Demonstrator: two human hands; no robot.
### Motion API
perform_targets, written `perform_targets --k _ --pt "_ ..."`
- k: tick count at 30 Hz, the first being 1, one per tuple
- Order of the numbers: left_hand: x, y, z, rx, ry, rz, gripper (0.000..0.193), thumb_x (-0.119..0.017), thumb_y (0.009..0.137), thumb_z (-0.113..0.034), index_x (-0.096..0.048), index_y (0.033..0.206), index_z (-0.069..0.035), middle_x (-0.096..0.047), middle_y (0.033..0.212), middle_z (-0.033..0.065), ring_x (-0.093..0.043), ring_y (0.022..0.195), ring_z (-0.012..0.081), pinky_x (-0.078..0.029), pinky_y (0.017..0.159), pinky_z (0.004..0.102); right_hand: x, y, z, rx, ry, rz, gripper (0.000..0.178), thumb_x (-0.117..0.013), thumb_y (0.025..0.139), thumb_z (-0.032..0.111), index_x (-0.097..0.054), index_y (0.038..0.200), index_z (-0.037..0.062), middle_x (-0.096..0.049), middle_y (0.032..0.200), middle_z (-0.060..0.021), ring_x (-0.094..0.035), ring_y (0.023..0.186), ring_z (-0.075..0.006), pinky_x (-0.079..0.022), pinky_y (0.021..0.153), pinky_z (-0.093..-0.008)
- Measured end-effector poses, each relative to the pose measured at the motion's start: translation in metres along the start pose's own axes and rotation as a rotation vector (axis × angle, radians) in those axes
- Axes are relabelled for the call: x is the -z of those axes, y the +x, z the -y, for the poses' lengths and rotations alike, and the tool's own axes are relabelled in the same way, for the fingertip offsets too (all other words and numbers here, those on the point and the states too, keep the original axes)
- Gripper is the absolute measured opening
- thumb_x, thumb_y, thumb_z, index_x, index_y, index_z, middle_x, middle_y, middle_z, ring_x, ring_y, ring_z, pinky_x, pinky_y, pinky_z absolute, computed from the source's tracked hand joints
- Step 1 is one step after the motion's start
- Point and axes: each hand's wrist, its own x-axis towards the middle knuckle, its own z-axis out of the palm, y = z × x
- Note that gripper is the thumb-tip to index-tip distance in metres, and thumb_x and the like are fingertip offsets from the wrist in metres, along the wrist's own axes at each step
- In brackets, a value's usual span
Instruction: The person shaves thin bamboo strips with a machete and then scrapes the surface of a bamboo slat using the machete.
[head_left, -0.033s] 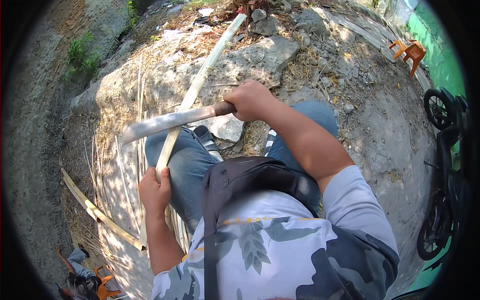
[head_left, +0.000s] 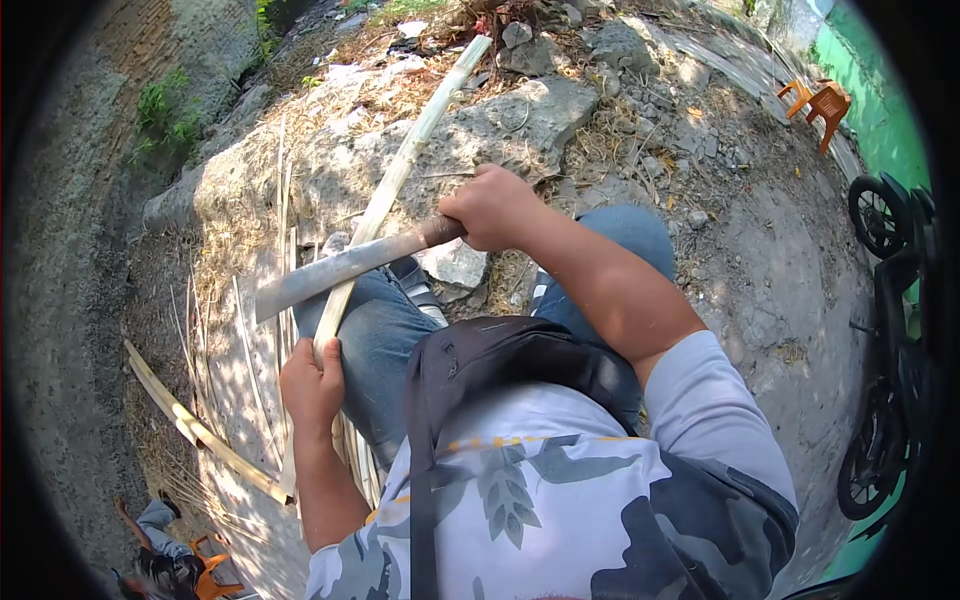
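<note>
Shows dull metal along the machete blade, a matt finish on its handle. Looks woody and fibrous on the strip, like matt denim on the jeans, rough on the stone slab, like smooth plastic on the brown chair.

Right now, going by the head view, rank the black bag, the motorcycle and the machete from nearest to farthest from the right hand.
1. Machete: gripped in the right hand, blade reaching left.
2. Black bag: worn at the waist, lower in the picture than the hand.
3. Motorcycle: well off at the far right.
</note>
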Motion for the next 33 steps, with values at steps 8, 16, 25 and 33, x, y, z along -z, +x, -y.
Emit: perform_targets --k 8,16,25,33 --pt "0.005 -0.004 0.011 0.097 -0.184 0.031 0.042 -0.07 0.098 -0.037 -0.06 0.081 0.0 -0.057 0.062 0.0192 -0.054 0.055 0.034 -0.043 0.056 0.0443 0.025 -0.009 -0.048 -0.447 0.127 -0.041 0.019 -0.071 0.081 0.024 -0.072 0.097 0.0134 -0.074 0.093 -0.0115 -0.073 0.092 -0.0331 -0.058 0.08 -0.0501" --pt "0.008 -0.008 -0.003 0.167 -0.329 -0.014 0.04 -0.071 0.098 -0.034 -0.059 0.081 0.0 -0.053 0.061 0.0141 -0.05 0.055 0.0248 -0.042 0.056 0.0392 -0.002 0.003 -0.004 0.066 0.09 -0.173 0.019 -0.071 0.078 0.025 -0.066 0.09 0.0114 -0.07 0.077 -0.0129 -0.071 0.082 -0.0373 -0.055 0.077 -0.0507" --pt "0.014 -0.039 0.025 0.147 -0.317 0.079 0.039 -0.07 0.099 -0.033 -0.061 0.086 0.002 -0.048 0.06 0.006 -0.046 0.057 0.0166 -0.038 0.055 0.0338 0.014 -0.007 -0.039 -0.309 0.129 -0.161 0.015 -0.073 0.075 0.023 -0.07 0.088 0.0161 -0.072 0.081 -0.0103 -0.072 0.082 -0.0346 -0.057 0.076 -0.049" --pt "0.014 -0.025 0.004 0.095 -0.25 0.009 0.041 -0.072 0.097 -0.036 -0.062 0.084 0.001 -0.055 0.06 0.0149 -0.052 0.053 0.0256 -0.041 0.053 0.0389 -0.001 -0.003 0.002 0.147 -0.022 -0.182 0.007 -0.071 0.073 0.021 -0.068 0.079 0.0176 -0.07 0.07 -0.0049 -0.071 0.075 -0.0258 -0.05 0.086 -0.0392"
